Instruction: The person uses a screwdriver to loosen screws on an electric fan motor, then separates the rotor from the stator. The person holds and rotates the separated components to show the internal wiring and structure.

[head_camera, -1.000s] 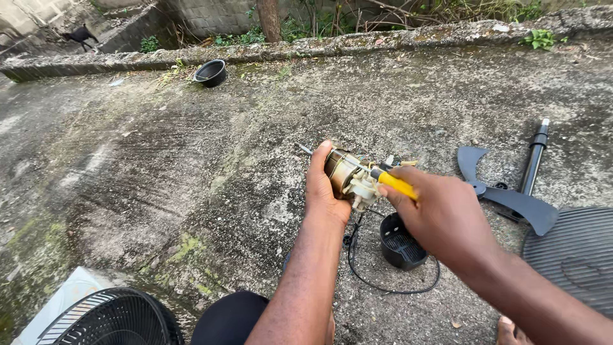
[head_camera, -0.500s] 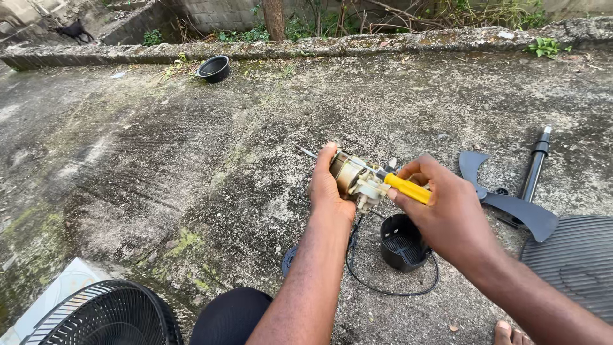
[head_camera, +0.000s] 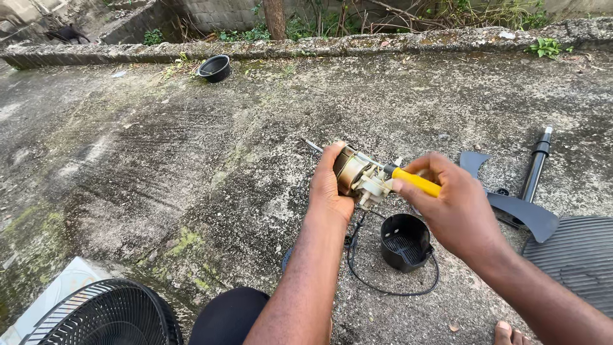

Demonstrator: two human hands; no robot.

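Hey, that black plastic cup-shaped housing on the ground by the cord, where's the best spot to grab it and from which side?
The black housing stands upright on the concrete, open mouth up, so a grip across its rim from above looks best, fingers pinching one wall. Come from its right: the black cord loops around its left and front, and the left hand and right hand work the fan motor just above.

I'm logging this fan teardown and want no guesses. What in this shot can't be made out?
Head view only:
- Screwdriver tip: hidden inside the fan motor, so what it engages is unclear.
- Screwdriver handle end: covered by the right hand.
- Motor's near side: covered by the left hand.
- Fan grille: cut off by the bottom edge.
- Second grille: cut off by the right edge.
- Black cord: one end runs under the left forearm.
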